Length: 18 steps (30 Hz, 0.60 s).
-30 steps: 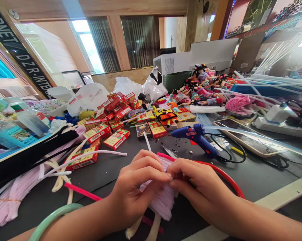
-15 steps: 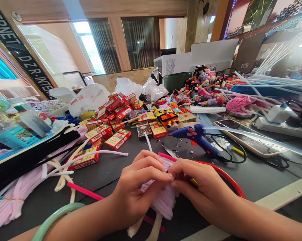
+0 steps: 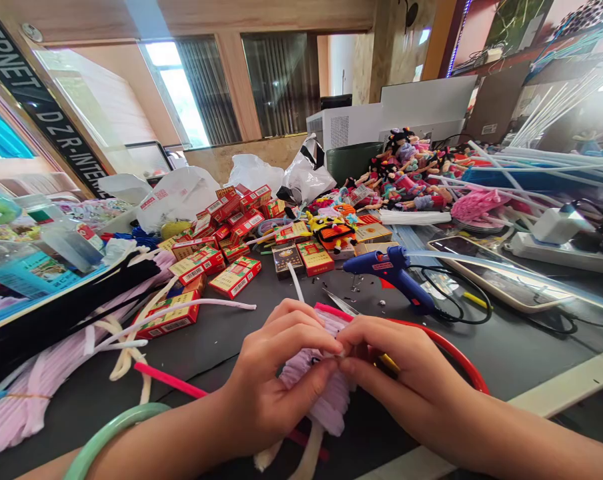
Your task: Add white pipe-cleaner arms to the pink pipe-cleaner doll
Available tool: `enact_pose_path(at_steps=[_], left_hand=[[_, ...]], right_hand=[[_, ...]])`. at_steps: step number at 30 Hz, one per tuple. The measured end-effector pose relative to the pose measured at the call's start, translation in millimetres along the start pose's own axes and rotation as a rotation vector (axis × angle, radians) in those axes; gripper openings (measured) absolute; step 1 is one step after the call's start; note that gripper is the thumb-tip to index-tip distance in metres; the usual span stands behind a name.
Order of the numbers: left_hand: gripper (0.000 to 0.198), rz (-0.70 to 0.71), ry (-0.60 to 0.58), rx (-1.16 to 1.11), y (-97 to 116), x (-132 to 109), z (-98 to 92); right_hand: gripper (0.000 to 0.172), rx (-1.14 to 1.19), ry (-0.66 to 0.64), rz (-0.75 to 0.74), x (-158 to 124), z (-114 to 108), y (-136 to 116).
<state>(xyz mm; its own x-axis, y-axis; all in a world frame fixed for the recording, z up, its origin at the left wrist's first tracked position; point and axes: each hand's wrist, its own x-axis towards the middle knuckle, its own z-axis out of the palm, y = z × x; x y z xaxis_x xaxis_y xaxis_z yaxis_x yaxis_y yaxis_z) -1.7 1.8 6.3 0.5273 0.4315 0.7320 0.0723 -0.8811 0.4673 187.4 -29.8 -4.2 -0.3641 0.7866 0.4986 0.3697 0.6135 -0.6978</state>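
Between my two hands is a lilac pipe-cleaner piece (image 3: 331,400), made of fuzzy stems laid side by side, with a bright pink stem along its top edge. My left hand (image 3: 266,373) is closed on its left side, thumb and forefinger pinched near its middle. Opposite it, my right hand (image 3: 406,373) pinches at the same spot, fingertips touching those of the left. A small whitish bit shows between the fingertips; its kind is hidden. Small dark marks show on the lilac face. Cream stem ends (image 3: 309,453) hang below the piece, and a white stem (image 3: 296,283) sticks up behind it.
A blue glue gun (image 3: 389,267) lies beyond my right hand, near scissors (image 3: 339,301) and a phone (image 3: 496,273). Small red boxes (image 3: 236,277) are heaped at centre-left. Lilac pipe cleaners (image 3: 26,400) lie bundled at left; small dolls (image 3: 406,180) pile up at the back.
My left thumb and forefinger have parted slightly, showing more of the lilac face and a dark mark on it. Both hands stay in nearly the same place.
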Motion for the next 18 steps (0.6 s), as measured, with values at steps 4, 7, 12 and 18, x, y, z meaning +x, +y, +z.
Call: enact_pose_path(at_steps=[4, 7, 12, 18], left_hand=[[0.025, -0.012, 0.014, -0.006, 0.4, -0.3, -1.2], [0.028, 0.019, -0.007, 0.034, 1.4, 0.5, -2.2], [0.028, 0.059, -0.016, 0.048, 1.6, 0.8, -0.9], [0.023, 0.055, -0.016, 0.046, 0.8, 1.7, 0.5]], right_hand=[[0.011, 0.019, 0.003, 0.015, -0.6, -0.6, -1.4], [0.015, 0.030, 0.014, 0.014, -1.7, -1.1, -2.8], [0.013, 0.059, 0.004, 0.012, -0.1, -0.9, -2.5], [0.013, 0.062, 0.021, 0.021, -2.3, -1.1, -0.9]])
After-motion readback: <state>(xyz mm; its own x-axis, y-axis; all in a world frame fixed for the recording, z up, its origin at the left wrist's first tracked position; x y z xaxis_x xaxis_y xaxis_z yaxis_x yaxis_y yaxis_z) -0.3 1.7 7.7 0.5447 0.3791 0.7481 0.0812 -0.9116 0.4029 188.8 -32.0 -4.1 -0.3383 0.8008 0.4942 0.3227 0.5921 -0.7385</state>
